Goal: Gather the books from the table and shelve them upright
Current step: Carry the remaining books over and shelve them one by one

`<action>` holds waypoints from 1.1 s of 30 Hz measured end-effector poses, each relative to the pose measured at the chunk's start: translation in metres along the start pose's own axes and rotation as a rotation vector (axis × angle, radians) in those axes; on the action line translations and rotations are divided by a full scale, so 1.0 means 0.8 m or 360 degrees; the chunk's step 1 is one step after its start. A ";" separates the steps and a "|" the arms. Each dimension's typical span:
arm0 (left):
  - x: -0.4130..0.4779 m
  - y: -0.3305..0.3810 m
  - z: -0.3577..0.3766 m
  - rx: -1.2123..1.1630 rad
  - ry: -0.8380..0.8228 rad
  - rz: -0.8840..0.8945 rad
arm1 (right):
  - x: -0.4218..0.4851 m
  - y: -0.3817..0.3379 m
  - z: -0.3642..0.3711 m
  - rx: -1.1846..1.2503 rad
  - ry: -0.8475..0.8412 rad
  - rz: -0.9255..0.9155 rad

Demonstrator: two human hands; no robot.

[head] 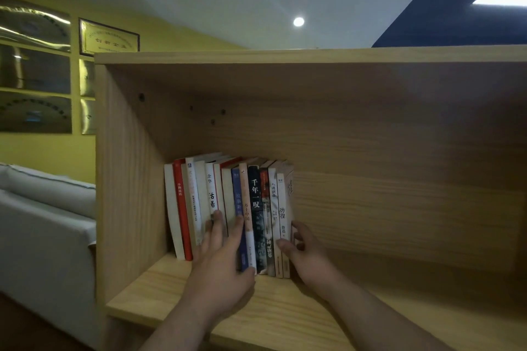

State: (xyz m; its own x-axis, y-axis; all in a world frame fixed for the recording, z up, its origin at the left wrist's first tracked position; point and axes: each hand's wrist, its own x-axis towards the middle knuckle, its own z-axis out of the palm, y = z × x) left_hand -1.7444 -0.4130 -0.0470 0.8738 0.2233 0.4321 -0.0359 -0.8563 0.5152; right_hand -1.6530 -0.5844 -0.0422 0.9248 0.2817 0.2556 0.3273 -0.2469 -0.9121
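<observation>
A row of several books [228, 208] stands upright on the wooden shelf board [356, 319], leaning slightly left, near the left wall of the compartment. My left hand [219, 259] lies flat against the spines in the middle of the row, fingers spread over the white and blue books. My right hand [302, 251] cups the right end of the row, thumb on the front of the last spine [282, 208] and fingers against its outer cover. Neither hand lifts a book off the board.
The wooden bookcase compartment [370, 151] stretches far to the right of the books. Its left side panel [128, 179] stands beside the row. A grey sofa [42, 222] and framed plaques [108, 37] on a yellow wall lie to the left.
</observation>
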 end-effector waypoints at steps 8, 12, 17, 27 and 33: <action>0.020 0.010 -0.035 -0.0151 0.0452 0.0068 | 0.005 0.004 -0.008 -0.0022 0.0013 0.0065; 0.071 0.025 -0.083 0.0073 0.0546 0.0224 | 0.006 0.007 -0.009 -0.0111 0.0051 0.0055; 0.098 0.037 -0.094 0.0238 0.0483 0.0233 | 0.007 0.008 -0.011 -0.0162 0.0042 0.0039; 0.089 0.039 -0.094 0.0405 0.0676 0.0261 | 0.005 0.008 -0.011 -0.0145 0.0049 0.0013; 0.083 0.040 -0.088 0.0231 0.0685 0.0182 | 0.005 0.007 -0.011 -0.0135 0.0045 0.0028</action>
State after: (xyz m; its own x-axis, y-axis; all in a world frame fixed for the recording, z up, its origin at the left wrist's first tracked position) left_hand -1.7214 -0.3930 0.0501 0.5865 0.2700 0.7636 -0.0252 -0.9362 0.3504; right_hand -1.6458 -0.5928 -0.0434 0.9353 0.2507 0.2499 0.3251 -0.3293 -0.8865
